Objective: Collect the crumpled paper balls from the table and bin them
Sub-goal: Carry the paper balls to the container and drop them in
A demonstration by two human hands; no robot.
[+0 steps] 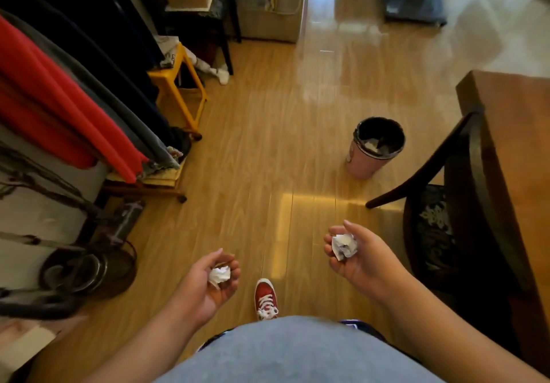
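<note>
1. The left hand was palm up, and its fingers curled loosely around a small white paper ball.
2. The right hand was palm up too, and its fingers were bent around a bigger paper ball, white with some grey on it.
3. The pink bin stood on the wood floor, well ahead of both sets of fingers and closer to the right ones. It had a black bag inside, with scraps of paper already in it.
4. A dark chair sat just to the right of the right fingers, pushed up to the brown surface.
5. A red shoe was on the floor below and between the two hands.
</note>
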